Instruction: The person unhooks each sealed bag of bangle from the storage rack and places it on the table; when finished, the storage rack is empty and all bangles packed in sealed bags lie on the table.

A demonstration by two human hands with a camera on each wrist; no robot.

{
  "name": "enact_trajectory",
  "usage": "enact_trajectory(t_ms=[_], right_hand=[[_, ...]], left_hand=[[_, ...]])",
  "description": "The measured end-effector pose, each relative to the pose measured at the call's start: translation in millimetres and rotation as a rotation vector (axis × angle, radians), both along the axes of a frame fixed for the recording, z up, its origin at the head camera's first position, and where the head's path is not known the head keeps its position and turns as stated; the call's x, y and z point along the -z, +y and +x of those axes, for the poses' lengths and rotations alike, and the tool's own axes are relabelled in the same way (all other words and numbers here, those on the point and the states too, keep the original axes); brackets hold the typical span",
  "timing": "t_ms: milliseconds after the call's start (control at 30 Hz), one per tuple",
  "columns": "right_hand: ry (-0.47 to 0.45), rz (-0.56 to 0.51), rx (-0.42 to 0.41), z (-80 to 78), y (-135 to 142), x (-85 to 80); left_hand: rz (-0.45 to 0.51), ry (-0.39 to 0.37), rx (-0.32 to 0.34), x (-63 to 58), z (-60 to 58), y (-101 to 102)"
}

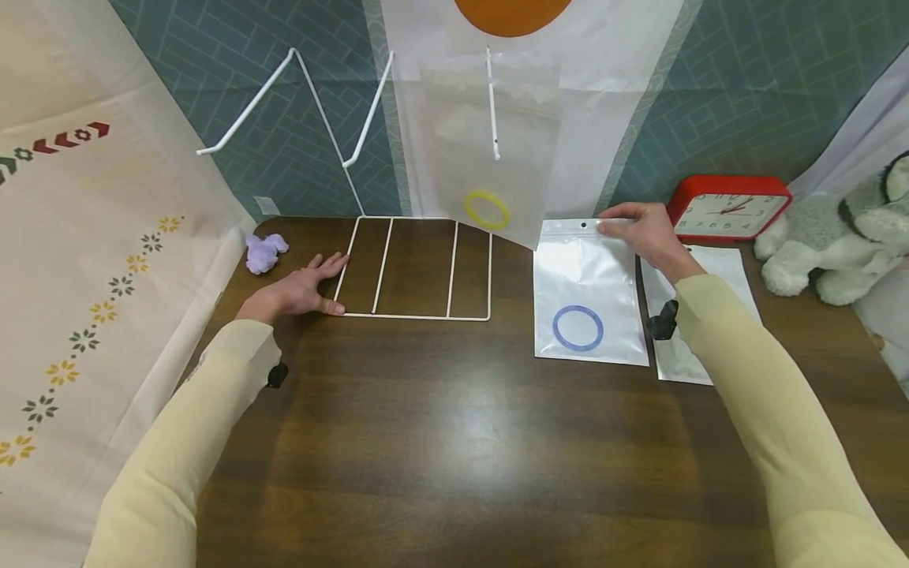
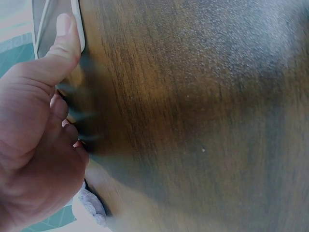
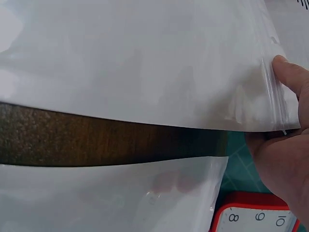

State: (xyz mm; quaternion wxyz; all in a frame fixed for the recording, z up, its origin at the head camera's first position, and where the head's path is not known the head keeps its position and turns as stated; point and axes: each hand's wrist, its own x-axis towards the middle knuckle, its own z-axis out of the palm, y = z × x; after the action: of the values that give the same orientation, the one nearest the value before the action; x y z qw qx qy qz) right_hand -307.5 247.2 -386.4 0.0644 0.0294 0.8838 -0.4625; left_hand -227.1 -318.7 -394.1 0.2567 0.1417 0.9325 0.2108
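Observation:
A white wire display rack [image 1: 419, 317] stands against the back wall, its base flat on the table and its prongs reaching up and forward. From one prong hangs a clear zip pouch [image 1: 490, 150] with a yellow ring [image 1: 487, 210] showing at its bottom. My left hand [image 1: 301, 290] rests on the left side of the rack's base, thumb on the front corner and fingers spread along the wire. At the right, my right hand [image 1: 646, 233] pinches the top edge of a white zip pouch [image 1: 589, 276] with a blue ring [image 1: 577, 328] showing on it.
Another white pouch [image 1: 717, 268] lies partly under the right forearm. Behind it stands a red clock [image 1: 731, 207], with a grey-and-white plush toy [image 1: 831, 229] beside it. A small purple plush [image 1: 265, 253] sits at the back left of the brown table [image 1: 454, 457].

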Motion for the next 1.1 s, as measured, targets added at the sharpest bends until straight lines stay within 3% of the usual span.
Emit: enact_trajectory(t_ms=[333,500,700,900,1100], right_hand=[[0.026,0.067,-0.006,-2.4,-2.2,-0.6],[0.097,0.095,-0.021,-1.1,-4.9,-3.1],[0.207,0.130,0.028,0.4,-6.1,-9.1],[0.243,0.060,0.073,6.3,-5.5,-24.7],[0.267,-0.043,0.008,23.6,-11.8,-48.7]], left_hand=[[-0.004,-0.002,0.002,2.3,-2.1,-0.5],[-0.003,-0.006,-0.003,3.0,-2.6,-0.3],[-0.006,-0.012,-0.012,2.4,-2.4,0.5],[-0.012,-0.008,-0.012,1.8,-2.1,1.1],[-0.008,-0.006,-0.013,1.6,-1.2,0.9]])
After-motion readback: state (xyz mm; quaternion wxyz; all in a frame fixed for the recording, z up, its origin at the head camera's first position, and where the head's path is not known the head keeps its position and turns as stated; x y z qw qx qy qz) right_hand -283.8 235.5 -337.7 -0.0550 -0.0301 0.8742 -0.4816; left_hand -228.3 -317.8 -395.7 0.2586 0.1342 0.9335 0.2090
